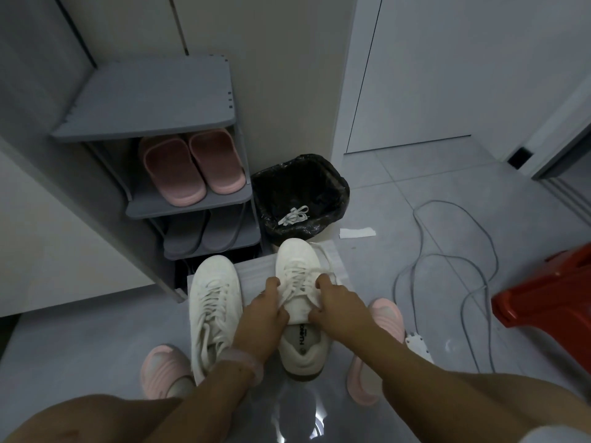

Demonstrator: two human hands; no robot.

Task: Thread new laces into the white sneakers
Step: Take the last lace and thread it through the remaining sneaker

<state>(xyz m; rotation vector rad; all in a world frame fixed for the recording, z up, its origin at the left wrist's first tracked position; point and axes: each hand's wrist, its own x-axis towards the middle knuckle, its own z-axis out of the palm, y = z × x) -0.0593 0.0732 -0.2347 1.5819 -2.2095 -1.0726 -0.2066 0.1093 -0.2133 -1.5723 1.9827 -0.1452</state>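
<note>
Two white sneakers stood side by side on the floor, toes pointing away. The left sneaker (213, 302) was laced, its lace ends trailing loose. The right sneaker (300, 302) was laced too, its tongue gripped by both hands.

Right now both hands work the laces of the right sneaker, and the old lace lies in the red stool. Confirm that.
Not quite. The head view shows the old lace in the black-lined bin, not the red stool. The left hand and right hand do work the right sneaker.
</note>
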